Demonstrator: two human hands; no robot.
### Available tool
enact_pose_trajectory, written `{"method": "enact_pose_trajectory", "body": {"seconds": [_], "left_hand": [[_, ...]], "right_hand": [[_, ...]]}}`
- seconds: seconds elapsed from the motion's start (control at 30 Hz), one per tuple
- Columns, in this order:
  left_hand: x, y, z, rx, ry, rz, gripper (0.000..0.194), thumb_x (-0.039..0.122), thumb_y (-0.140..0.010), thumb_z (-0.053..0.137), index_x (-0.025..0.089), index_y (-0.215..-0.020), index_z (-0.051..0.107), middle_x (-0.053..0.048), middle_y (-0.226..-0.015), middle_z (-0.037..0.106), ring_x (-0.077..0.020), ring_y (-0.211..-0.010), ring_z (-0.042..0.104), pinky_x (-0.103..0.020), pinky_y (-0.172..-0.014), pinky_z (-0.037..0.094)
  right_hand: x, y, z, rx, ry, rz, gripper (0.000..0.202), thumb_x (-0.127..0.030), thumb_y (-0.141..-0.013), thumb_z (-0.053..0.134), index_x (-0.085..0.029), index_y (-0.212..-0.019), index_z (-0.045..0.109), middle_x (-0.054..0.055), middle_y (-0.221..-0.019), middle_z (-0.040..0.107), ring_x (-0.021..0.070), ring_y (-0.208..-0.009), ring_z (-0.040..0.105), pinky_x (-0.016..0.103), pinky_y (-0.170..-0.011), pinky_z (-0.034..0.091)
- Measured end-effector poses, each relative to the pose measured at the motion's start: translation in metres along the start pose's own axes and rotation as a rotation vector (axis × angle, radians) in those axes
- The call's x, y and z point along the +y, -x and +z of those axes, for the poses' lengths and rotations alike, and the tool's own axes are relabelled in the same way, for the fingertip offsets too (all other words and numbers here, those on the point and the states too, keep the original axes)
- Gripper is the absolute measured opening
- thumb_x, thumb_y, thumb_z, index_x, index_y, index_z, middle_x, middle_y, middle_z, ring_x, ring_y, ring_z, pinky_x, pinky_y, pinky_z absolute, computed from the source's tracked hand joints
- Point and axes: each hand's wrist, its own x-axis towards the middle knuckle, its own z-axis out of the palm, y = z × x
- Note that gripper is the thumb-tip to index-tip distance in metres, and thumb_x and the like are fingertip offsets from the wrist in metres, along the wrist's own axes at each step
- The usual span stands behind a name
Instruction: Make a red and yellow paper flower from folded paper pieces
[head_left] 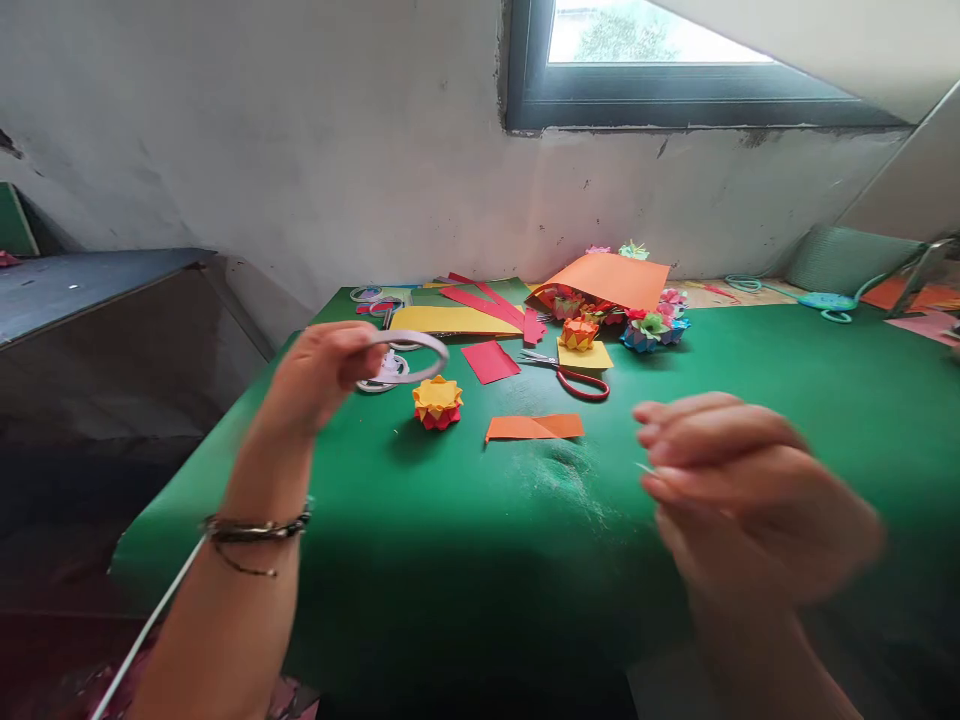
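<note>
My left hand is raised at the left and pinches the edge of a white ring-shaped roll of tape. On the right my right hand is closed, with a small whitish strip showing at its fingertips. Below the roll stands a yellow and red folded-paper piece. Between the hands lies an orange paper strip, its left end curled. Behind it are a red paper square and scissors with red handles.
Yellow paper, red strips and more tape rolls lie at the back. Paper flowers sit beside an orange sheet. The green table meets a wall with a window.
</note>
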Motion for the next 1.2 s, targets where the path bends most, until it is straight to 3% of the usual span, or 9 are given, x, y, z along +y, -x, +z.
{"method": "enact_pose_trajectory", "body": {"seconds": [0.07, 0.13, 0.23, 0.4, 0.57, 0.73, 0.87, 1.0, 1.2], "left_hand": [[-0.008, -0.002, -0.010, 0.050, -0.054, -0.105, 0.028, 0.027, -0.080, 0.043, 0.018, -0.055, 0.051, 0.001, -0.052, 0.047, -0.0097, -0.051, 0.042, -0.024, -0.049, 0.036], [-0.017, -0.008, -0.011, -0.037, -0.229, -0.080, 0.031, 0.033, -0.083, 0.039, 0.018, -0.066, 0.059, 0.002, -0.048, 0.043, -0.0092, -0.046, 0.036, -0.023, -0.044, 0.029], [-0.036, -0.021, 0.002, -0.032, -0.576, -0.012, 0.033, 0.034, -0.084, 0.035, 0.017, -0.077, 0.062, 0.003, -0.044, 0.040, -0.0101, -0.042, 0.035, -0.024, -0.043, 0.025], [-0.085, -0.047, 0.019, -0.129, -0.928, 0.039, 0.038, 0.033, -0.086, 0.029, 0.017, -0.081, 0.064, -0.007, -0.072, 0.065, -0.0176, -0.064, 0.055, -0.025, -0.051, 0.033], [-0.117, -0.056, 0.017, -0.346, -1.039, 0.020, 0.029, 0.028, -0.081, 0.039, 0.018, -0.083, 0.066, -0.008, -0.085, 0.067, -0.0213, -0.082, 0.058, -0.027, -0.064, 0.041], [-0.083, -0.044, 0.023, -0.131, -0.753, 0.134, 0.029, 0.033, -0.081, 0.044, 0.015, -0.094, 0.062, -0.009, -0.092, 0.064, -0.0201, -0.090, 0.057, -0.028, -0.076, 0.041], [-0.051, -0.034, 0.044, -0.227, -0.605, 0.100, 0.025, 0.037, -0.079, 0.050, 0.018, -0.071, 0.064, -0.001, -0.068, 0.065, -0.0135, -0.063, 0.058, -0.026, -0.065, 0.040], [-0.053, -0.031, 0.059, -0.218, -0.485, 0.027, 0.027, 0.039, -0.079, 0.050, 0.019, -0.072, 0.065, 0.001, -0.064, 0.066, -0.0123, -0.058, 0.058, -0.025, -0.060, 0.041], [-0.060, -0.028, 0.066, -0.213, -0.364, -0.070, 0.029, 0.040, -0.080, 0.050, 0.017, -0.069, 0.062, 0.002, -0.053, 0.061, -0.0107, -0.046, 0.053, -0.025, -0.056, 0.041]], "right_hand": [[0.008, 0.001, -0.006, -0.068, 0.022, 0.126, 0.016, -0.015, -0.073, 0.065, -0.030, -0.077, 0.068, 0.001, -0.068, 0.064, 0.0152, -0.065, 0.059, 0.033, -0.063, 0.052], [0.026, 0.000, -0.006, -0.192, -0.007, 0.368, 0.015, -0.015, -0.074, 0.062, -0.027, -0.075, 0.070, 0.001, -0.068, 0.066, 0.0134, -0.063, 0.059, 0.028, -0.054, 0.051], [0.059, 0.000, -0.001, -0.161, -0.109, 0.598, 0.013, -0.019, -0.074, 0.062, -0.026, -0.079, 0.071, -0.001, -0.066, 0.066, 0.0106, -0.062, 0.061, 0.025, -0.057, 0.052], [0.096, -0.004, 0.000, -0.216, -0.078, 0.674, 0.011, -0.019, -0.069, 0.063, -0.023, -0.074, 0.072, 0.001, -0.075, 0.068, 0.0100, -0.070, 0.061, 0.025, -0.065, 0.052], [0.113, -0.013, 0.003, -0.383, -0.005, 0.749, 0.015, -0.016, -0.070, 0.058, -0.019, -0.075, 0.072, 0.000, -0.060, 0.065, 0.0076, -0.058, 0.059, 0.022, -0.056, 0.049], [0.125, -0.019, 0.010, -0.683, -0.072, 0.853, 0.015, -0.023, -0.071, 0.060, -0.018, -0.079, 0.072, 0.001, -0.067, 0.066, 0.0087, -0.064, 0.058, 0.022, -0.059, 0.048], [0.132, -0.017, 0.017, -0.653, -0.132, 0.922, 0.018, -0.026, -0.073, 0.060, -0.021, -0.086, 0.072, 0.000, -0.068, 0.065, 0.0083, -0.067, 0.057, 0.022, -0.064, 0.048], [0.133, -0.015, 0.024, -0.554, -0.181, 0.953, 0.020, -0.027, -0.074, 0.059, -0.021, -0.090, 0.071, 0.000, -0.069, 0.065, 0.0079, -0.067, 0.057, 0.022, -0.065, 0.047], [0.123, -0.017, 0.029, -0.594, -0.081, 0.852, 0.019, -0.017, -0.075, 0.056, -0.020, -0.086, 0.071, -0.001, -0.066, 0.066, 0.0075, -0.065, 0.058, 0.020, -0.061, 0.047]]}}
